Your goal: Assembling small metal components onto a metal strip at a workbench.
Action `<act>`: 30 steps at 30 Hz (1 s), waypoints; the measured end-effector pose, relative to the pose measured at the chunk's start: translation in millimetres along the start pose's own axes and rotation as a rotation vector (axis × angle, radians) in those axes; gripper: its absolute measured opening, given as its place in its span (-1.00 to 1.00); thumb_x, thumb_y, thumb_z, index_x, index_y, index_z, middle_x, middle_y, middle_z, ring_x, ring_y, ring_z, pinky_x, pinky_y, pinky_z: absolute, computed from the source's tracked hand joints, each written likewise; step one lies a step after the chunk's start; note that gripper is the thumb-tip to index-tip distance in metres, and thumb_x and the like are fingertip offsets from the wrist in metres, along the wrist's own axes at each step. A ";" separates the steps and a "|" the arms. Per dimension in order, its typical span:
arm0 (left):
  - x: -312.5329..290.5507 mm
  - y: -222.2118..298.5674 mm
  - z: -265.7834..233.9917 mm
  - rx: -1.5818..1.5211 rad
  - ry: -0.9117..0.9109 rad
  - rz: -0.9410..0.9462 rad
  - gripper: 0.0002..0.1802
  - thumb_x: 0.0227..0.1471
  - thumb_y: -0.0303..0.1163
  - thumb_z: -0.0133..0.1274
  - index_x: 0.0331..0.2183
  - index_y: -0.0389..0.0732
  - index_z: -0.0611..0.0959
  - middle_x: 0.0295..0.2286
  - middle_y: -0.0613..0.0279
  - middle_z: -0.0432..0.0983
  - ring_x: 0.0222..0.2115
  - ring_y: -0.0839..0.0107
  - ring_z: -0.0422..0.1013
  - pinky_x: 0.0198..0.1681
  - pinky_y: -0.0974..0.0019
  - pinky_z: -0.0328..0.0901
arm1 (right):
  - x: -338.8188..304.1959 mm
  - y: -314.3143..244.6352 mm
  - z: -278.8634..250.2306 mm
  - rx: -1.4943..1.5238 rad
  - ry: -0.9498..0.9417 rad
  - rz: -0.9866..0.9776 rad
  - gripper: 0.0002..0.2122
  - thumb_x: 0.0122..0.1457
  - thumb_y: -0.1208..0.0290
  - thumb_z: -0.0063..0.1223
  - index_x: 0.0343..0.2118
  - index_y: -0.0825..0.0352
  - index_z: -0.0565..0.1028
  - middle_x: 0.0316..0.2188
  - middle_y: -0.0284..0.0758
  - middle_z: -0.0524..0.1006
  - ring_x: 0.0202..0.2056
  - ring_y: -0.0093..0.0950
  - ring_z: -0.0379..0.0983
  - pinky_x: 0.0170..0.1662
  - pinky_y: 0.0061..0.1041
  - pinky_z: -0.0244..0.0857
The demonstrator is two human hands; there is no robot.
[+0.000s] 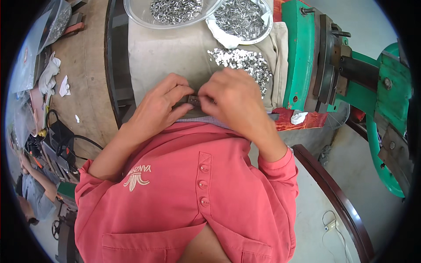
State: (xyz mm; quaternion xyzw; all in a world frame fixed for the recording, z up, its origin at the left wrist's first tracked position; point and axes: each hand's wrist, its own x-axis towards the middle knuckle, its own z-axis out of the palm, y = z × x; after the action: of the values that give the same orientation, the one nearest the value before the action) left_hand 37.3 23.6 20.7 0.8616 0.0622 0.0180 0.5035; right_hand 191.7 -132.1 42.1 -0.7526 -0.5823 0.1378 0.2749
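Observation:
A small dark metal block (193, 100) with little holes in its face lies between my hands, close to my body. My left hand (163, 101) grips its left end between thumb and fingers. Against the block's right side, my right hand (231, 93) is closed with fingertips pinched together; whatever they hold is hidden. Just beyond my right hand, a loose pile of small shiny metal pieces (245, 62) is spread on the beige cloth (164, 50).
At the far side stand a clear plastic bowl (131, 11) and a white-lined round basin (268, 27), both holding small metal parts. A green machine (298, 57) rises close on the right. Left lies a wooden bench (85, 83); a co-worker's arm (41, 177) shows at lower left.

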 end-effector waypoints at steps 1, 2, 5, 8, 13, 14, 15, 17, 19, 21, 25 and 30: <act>-0.1 0.0 -0.1 -0.002 0.001 -0.003 -0.65 -0.08 -0.56 0.28 -0.18 -0.31 0.58 -0.18 0.09 0.43 -0.24 0.09 0.45 -0.20 0.17 0.37 | 1.3 7.4 0.0 0.008 0.028 0.040 -0.93 -0.13 0.45 0.29 -0.56 0.23 0.59 -0.55 -0.37 0.50 -0.40 -0.33 0.46 -0.29 -0.35 0.32; -0.1 0.1 -0.2 -0.012 -0.005 -0.010 -0.65 -0.07 -0.55 0.28 -0.17 -0.31 0.59 -0.17 0.09 0.43 -0.25 0.10 0.45 -0.21 0.18 0.37 | 2.5 14.3 0.2 0.016 0.057 0.081 -0.93 -0.12 0.43 0.28 -0.59 0.22 0.57 -0.55 -0.37 0.50 -0.40 -0.32 0.46 -0.27 -0.34 0.32; -0.2 -0.7 0.2 -0.024 -0.014 -0.020 -0.65 -0.06 -0.53 0.29 -0.17 -0.31 0.59 -0.17 0.09 0.42 -0.26 0.12 0.46 -0.23 0.19 0.37 | 3.2 29.7 3.7 0.024 0.068 0.100 -0.94 -0.09 0.48 0.26 -0.55 0.24 0.57 -0.53 -0.37 0.50 -0.40 -0.30 0.46 -0.27 -0.31 0.32; -0.6 -2.0 0.6 -0.012 -0.013 -0.007 -0.64 -0.06 -0.53 0.29 -0.17 -0.31 0.59 -0.17 0.10 0.42 -0.27 0.13 0.46 -0.24 0.20 0.38 | 3.5 35.7 -0.1 0.036 0.056 0.047 -0.92 -0.10 0.51 0.28 -0.51 0.25 0.58 -0.47 -0.39 0.48 -0.36 -0.32 0.43 -0.25 -0.32 0.30; -1.5 -1.9 1.8 0.009 0.001 0.028 -0.64 -0.06 -0.52 0.29 -0.16 -0.28 0.59 -0.16 0.13 0.42 -0.26 0.14 0.46 -0.24 0.20 0.38 | 5.1 37.9 -5.3 0.029 0.047 -0.037 -0.87 -0.11 0.52 0.32 -0.46 0.23 0.59 -0.34 -0.40 0.44 -0.26 -0.33 0.38 -0.20 -0.34 0.27; -1.1 -1.3 1.5 -0.002 -0.004 0.006 -0.64 -0.06 -0.52 0.29 -0.16 -0.27 0.59 -0.16 0.13 0.42 -0.26 0.14 0.46 -0.24 0.20 0.38 | 4.1 35.9 -5.4 -0.010 0.042 -0.020 -0.87 -0.10 0.51 0.31 -0.45 0.22 0.60 -0.33 -0.40 0.44 -0.25 -0.33 0.38 -0.20 -0.33 0.27; -0.8 -1.0 1.3 -0.013 -0.010 -0.016 -0.64 -0.06 -0.52 0.29 -0.16 -0.26 0.60 -0.16 0.14 0.42 -0.25 0.14 0.46 -0.23 0.20 0.39 | 3.0 34.0 -5.5 -0.050 0.036 -0.002 -0.87 -0.09 0.51 0.31 -0.43 0.20 0.61 -0.32 -0.39 0.44 -0.24 -0.32 0.38 -0.19 -0.33 0.27; -1.6 -2.1 2.4 -0.031 -0.002 -0.031 -0.64 -0.06 -0.51 0.29 -0.16 -0.25 0.60 -0.16 0.14 0.42 -0.25 0.15 0.47 -0.23 0.20 0.39 | 0.3 30.8 -5.3 -0.064 0.032 0.015 -0.87 -0.09 0.51 0.30 -0.43 0.20 0.61 -0.30 -0.38 0.45 -0.24 -0.32 0.38 -0.19 -0.33 0.27; -1.8 -2.4 2.8 -0.050 0.003 -0.044 -0.64 -0.06 -0.51 0.29 -0.15 -0.24 0.60 -0.16 0.14 0.42 -0.25 0.15 0.47 -0.23 0.20 0.39 | -0.4 29.7 -4.1 -0.079 0.029 0.033 -0.87 -0.08 0.52 0.29 -0.42 0.20 0.61 -0.29 -0.37 0.46 -0.24 -0.31 0.39 -0.19 -0.33 0.27; -1.5 -1.8 2.2 -0.055 0.002 -0.054 -0.64 -0.05 -0.51 0.29 -0.15 -0.24 0.59 -0.16 0.15 0.42 -0.25 0.15 0.47 -0.23 0.20 0.39 | -0.6 28.9 -2.6 -0.051 0.069 0.028 -0.88 -0.08 0.51 0.27 -0.43 0.21 0.60 -0.25 -0.36 0.48 -0.22 -0.31 0.39 -0.18 -0.33 0.26; -1.0 -0.8 1.8 -0.080 -0.014 -0.099 -0.65 -0.05 -0.50 0.29 -0.16 -0.25 0.59 -0.16 0.15 0.42 -0.24 0.14 0.46 -0.22 0.20 0.39 | 0.8 31.0 -3.7 -0.081 0.048 -0.011 -0.89 -0.08 0.51 0.26 -0.44 0.22 0.59 -0.22 -0.35 0.49 -0.21 -0.30 0.40 -0.18 -0.33 0.26; -1.9 -2.1 3.0 -0.067 -0.003 -0.060 -0.65 -0.04 -0.50 0.28 -0.16 -0.25 0.59 -0.15 0.14 0.42 -0.24 0.13 0.47 -0.21 0.19 0.39 | -3.8 28.7 -1.0 -0.129 0.057 0.026 -0.91 -0.04 0.48 0.27 -0.44 0.21 0.59 -0.23 -0.39 0.49 -0.21 -0.34 0.40 -0.20 -0.32 0.26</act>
State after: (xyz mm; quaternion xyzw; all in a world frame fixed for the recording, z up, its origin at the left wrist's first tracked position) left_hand 35.5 21.8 17.5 0.8419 0.0868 0.0038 0.5326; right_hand 214.1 -140.9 26.0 -0.7797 -0.5722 0.0822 0.2404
